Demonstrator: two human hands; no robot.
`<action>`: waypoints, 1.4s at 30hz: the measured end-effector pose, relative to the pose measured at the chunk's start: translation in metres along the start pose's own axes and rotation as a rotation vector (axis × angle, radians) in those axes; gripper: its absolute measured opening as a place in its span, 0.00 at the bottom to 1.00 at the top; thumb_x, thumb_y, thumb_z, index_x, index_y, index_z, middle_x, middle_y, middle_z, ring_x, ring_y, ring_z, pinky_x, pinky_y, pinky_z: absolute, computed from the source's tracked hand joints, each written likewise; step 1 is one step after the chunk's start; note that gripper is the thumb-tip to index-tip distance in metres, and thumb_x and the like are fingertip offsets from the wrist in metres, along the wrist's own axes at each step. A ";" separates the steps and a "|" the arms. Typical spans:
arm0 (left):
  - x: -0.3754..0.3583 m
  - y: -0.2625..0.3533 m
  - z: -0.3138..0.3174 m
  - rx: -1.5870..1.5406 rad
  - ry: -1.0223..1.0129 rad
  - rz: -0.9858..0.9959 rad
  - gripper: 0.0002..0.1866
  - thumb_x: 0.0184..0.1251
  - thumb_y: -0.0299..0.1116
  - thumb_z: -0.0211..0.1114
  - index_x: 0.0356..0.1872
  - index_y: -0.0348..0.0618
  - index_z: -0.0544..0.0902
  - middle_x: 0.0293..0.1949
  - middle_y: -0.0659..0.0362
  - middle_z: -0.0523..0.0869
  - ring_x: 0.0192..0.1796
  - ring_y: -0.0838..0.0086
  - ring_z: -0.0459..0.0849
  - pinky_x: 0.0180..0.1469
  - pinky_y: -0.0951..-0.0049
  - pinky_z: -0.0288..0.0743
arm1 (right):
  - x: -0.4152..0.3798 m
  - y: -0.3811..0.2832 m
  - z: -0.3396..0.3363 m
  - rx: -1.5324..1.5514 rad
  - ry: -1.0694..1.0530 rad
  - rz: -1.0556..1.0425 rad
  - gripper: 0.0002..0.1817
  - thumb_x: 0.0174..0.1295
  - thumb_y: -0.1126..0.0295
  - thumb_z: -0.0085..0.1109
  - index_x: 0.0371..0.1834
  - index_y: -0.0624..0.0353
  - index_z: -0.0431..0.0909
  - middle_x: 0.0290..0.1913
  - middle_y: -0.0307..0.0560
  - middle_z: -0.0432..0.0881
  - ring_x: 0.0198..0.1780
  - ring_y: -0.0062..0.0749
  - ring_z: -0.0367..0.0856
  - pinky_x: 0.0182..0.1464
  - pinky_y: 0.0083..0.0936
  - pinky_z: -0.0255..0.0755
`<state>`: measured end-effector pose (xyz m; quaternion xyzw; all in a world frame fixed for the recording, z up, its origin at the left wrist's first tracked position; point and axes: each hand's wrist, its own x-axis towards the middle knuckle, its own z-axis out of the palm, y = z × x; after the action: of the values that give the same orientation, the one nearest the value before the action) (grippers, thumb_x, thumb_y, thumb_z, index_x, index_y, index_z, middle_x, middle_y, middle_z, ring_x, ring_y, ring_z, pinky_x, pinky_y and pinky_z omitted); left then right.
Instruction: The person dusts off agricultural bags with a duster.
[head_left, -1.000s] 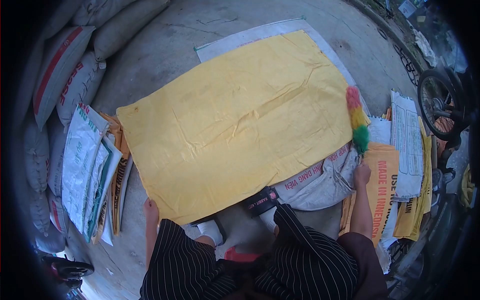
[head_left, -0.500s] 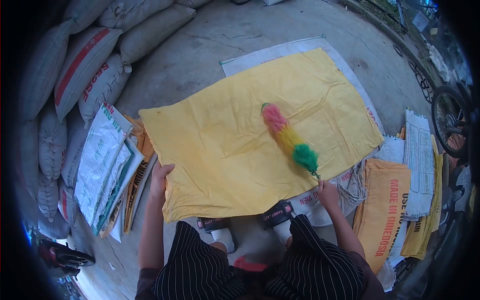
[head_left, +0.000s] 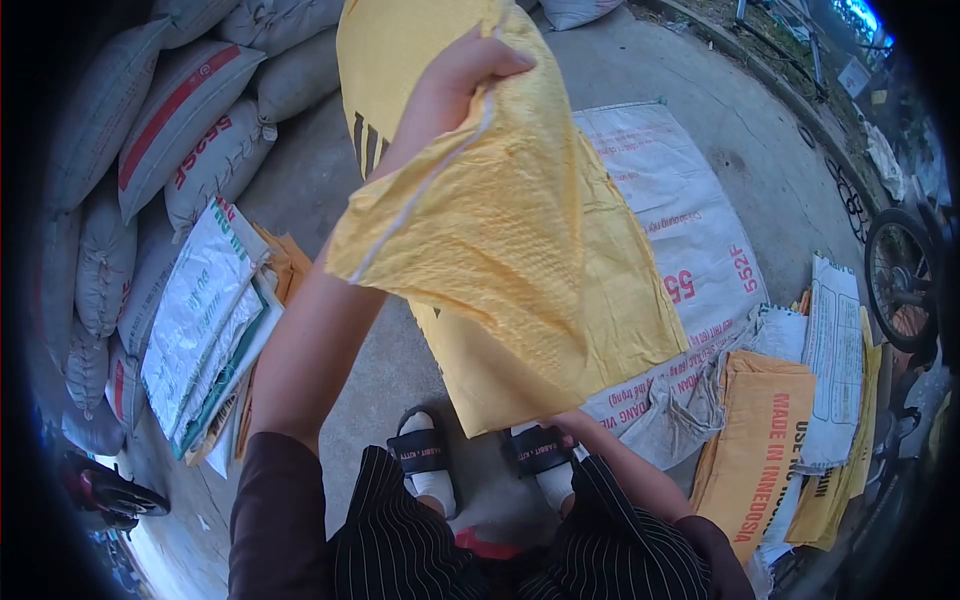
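My left hand [head_left: 455,90] is raised at the top centre, fingers closed round the edge of a yellow woven sack [head_left: 500,210]. The sack hangs folded and twisted from this grip, its lower part draping over a white printed sack [head_left: 665,190] on the ground. Slits show at its far left edge. My right forearm [head_left: 630,460] reaches in from the lower right, and the hand at its end is hidden behind the yellow sack's lower edge. No part of the feather duster shows.
Filled sacks [head_left: 190,120] are piled along the left. Folded sacks [head_left: 200,330] lie at left, with another stack, topped by an orange sack [head_left: 755,440], at right. A bicycle wheel [head_left: 900,275] stands at far right. My feet in slippers [head_left: 420,450] are below.
My left hand has lifted the yellow sack's left edge up and across to the right, uncovering more of the white sack. The feather duster in my right hand has gone out of sight.
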<state>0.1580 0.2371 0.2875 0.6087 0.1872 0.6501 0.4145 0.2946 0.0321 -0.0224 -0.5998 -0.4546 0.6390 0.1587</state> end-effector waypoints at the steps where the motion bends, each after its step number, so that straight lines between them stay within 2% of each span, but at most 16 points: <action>1: 0.016 0.000 0.016 -0.267 -0.011 -0.499 0.10 0.51 0.23 0.54 0.37 0.37 0.74 0.28 0.62 0.74 0.32 0.80 0.74 0.36 0.79 0.70 | 0.001 0.000 -0.004 0.167 0.010 0.023 0.22 0.65 0.56 0.40 0.26 0.63 0.75 0.15 0.50 0.71 0.15 0.36 0.68 0.19 0.33 0.61; 3: 0.009 -0.051 0.044 -0.165 -0.145 -0.441 0.37 0.48 0.29 0.56 0.62 0.28 0.55 0.39 0.52 0.77 0.38 0.71 0.77 0.43 0.77 0.71 | 0.000 0.001 -0.012 0.501 0.027 0.077 0.21 0.65 0.55 0.40 0.25 0.60 0.74 0.13 0.44 0.67 0.12 0.29 0.64 0.16 0.28 0.57; 5: -0.020 -0.100 0.063 0.112 -0.200 -0.530 0.46 0.46 0.33 0.57 0.65 0.26 0.41 0.45 0.41 0.75 0.44 0.62 0.78 0.47 0.73 0.71 | -0.003 0.006 -0.018 0.836 0.047 0.147 0.21 0.65 0.54 0.39 0.25 0.58 0.72 0.10 0.39 0.63 0.10 0.23 0.59 0.12 0.24 0.53; 9: -0.084 -0.161 0.067 0.347 -0.266 -0.839 0.46 0.48 0.35 0.56 0.66 0.31 0.41 0.48 0.37 0.74 0.47 0.57 0.77 0.48 0.69 0.70 | -0.036 0.027 -0.075 1.069 0.323 0.139 0.24 0.64 0.44 0.37 0.18 0.50 0.60 0.09 0.29 0.48 0.08 0.15 0.43 0.10 0.15 0.39; 15: -0.136 -0.209 0.083 0.334 -0.548 -0.994 0.48 0.53 0.43 0.59 0.66 0.33 0.38 0.50 0.34 0.73 0.52 0.50 0.74 0.54 0.65 0.67 | -0.068 0.031 -0.108 1.148 0.470 -0.063 0.27 0.61 0.40 0.38 0.23 0.53 0.66 0.09 0.30 0.49 0.08 0.16 0.43 0.10 0.16 0.39; 18: -0.170 -0.245 0.104 0.312 -0.397 -0.986 0.48 0.52 0.43 0.57 0.66 0.34 0.38 0.48 0.32 0.73 0.48 0.47 0.75 0.54 0.62 0.68 | -0.063 0.015 -0.101 1.056 0.567 -0.056 0.26 0.61 0.41 0.39 0.27 0.54 0.68 0.09 0.30 0.49 0.08 0.15 0.43 0.10 0.16 0.38; 20: -0.183 -0.235 0.081 0.415 -0.557 -0.973 0.40 0.56 0.43 0.55 0.66 0.37 0.47 0.49 0.36 0.73 0.51 0.48 0.73 0.55 0.60 0.67 | -0.058 0.018 -0.098 0.991 0.569 -0.037 0.24 0.62 0.43 0.42 0.30 0.56 0.70 0.10 0.29 0.51 0.08 0.15 0.45 0.10 0.16 0.40; 22: -0.206 -0.226 0.030 0.713 -0.765 -0.717 0.29 0.59 0.38 0.54 0.61 0.38 0.61 0.49 0.44 0.73 0.53 0.55 0.71 0.55 0.62 0.66 | -0.047 0.026 -0.093 0.930 0.571 -0.023 0.23 0.62 0.46 0.46 0.33 0.58 0.71 0.10 0.29 0.53 0.08 0.14 0.48 0.10 0.16 0.41; 24: -0.235 -0.211 -0.029 0.816 -0.681 -0.487 0.16 0.56 0.27 0.52 0.47 0.37 0.74 0.46 0.50 0.75 0.50 0.57 0.72 0.52 0.62 0.68 | -0.031 0.042 -0.088 0.402 0.857 0.039 0.17 0.61 0.56 0.53 0.41 0.60 0.72 0.12 0.30 0.58 0.09 0.14 0.53 0.10 0.17 0.45; 26: -0.257 -0.170 -0.089 0.992 -0.584 -0.336 0.18 0.49 0.22 0.55 0.45 0.37 0.75 0.45 0.50 0.75 0.50 0.56 0.71 0.51 0.62 0.67 | -0.019 0.046 -0.092 0.424 0.832 0.047 0.16 0.60 0.59 0.54 0.43 0.61 0.72 0.12 0.30 0.60 0.09 0.13 0.54 0.10 0.17 0.47; 30: -0.315 -0.136 -0.169 1.646 0.096 -0.810 0.30 0.53 0.37 0.62 0.57 0.39 0.64 0.43 0.52 0.77 0.48 0.62 0.75 0.50 0.66 0.70 | 0.009 0.047 -0.104 0.660 0.788 0.090 0.11 0.59 0.65 0.56 0.39 0.59 0.72 0.13 0.29 0.59 0.08 0.13 0.53 0.09 0.17 0.45; 31: -0.319 -0.135 -0.182 1.650 0.093 -0.806 0.30 0.53 0.37 0.62 0.57 0.39 0.64 0.43 0.52 0.77 0.48 0.62 0.75 0.50 0.66 0.70 | 0.020 0.050 -0.111 0.724 0.774 0.077 0.09 0.59 0.65 0.56 0.38 0.58 0.72 0.13 0.28 0.59 0.08 0.13 0.52 0.09 0.17 0.44; 33: -0.332 -0.131 -0.199 1.150 0.172 -1.354 0.27 0.52 0.44 0.65 0.50 0.37 0.73 0.33 0.55 0.82 0.36 0.68 0.81 0.41 0.69 0.74 | 0.039 0.047 -0.124 0.737 0.796 0.091 0.08 0.59 0.64 0.56 0.33 0.54 0.68 0.12 0.27 0.56 0.07 0.13 0.50 0.09 0.17 0.42; 35: -0.341 -0.141 -0.205 0.977 0.188 -1.436 0.24 0.51 0.45 0.65 0.43 0.37 0.77 0.29 0.56 0.83 0.31 0.70 0.82 0.37 0.70 0.74 | 0.048 0.036 -0.135 0.745 0.814 0.103 0.10 0.59 0.62 0.55 0.27 0.51 0.65 0.10 0.26 0.54 0.07 0.13 0.47 0.09 0.17 0.41; 39: -0.346 -0.162 -0.215 0.564 0.342 -1.539 0.17 0.49 0.45 0.65 0.26 0.39 0.84 0.26 0.58 0.85 0.27 0.75 0.82 0.34 0.75 0.75 | 0.004 -0.036 -0.142 0.777 0.615 -0.277 0.07 0.59 0.68 0.54 0.30 0.53 0.66 0.11 0.27 0.54 0.07 0.13 0.47 0.09 0.17 0.42; 42: -0.361 -0.186 -0.227 0.518 0.323 -1.575 0.15 0.50 0.42 0.63 0.32 0.40 0.83 0.29 0.58 0.85 0.29 0.75 0.83 0.34 0.76 0.75 | -0.013 -0.018 -0.161 0.785 0.553 -0.347 0.07 0.58 0.70 0.55 0.37 0.58 0.71 0.12 0.29 0.58 0.08 0.13 0.49 0.09 0.16 0.44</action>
<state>-0.0293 0.1286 -0.1235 0.2760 0.7569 0.1869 0.5621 0.4375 0.0949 0.0212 -0.5575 -0.2140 0.5432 0.5903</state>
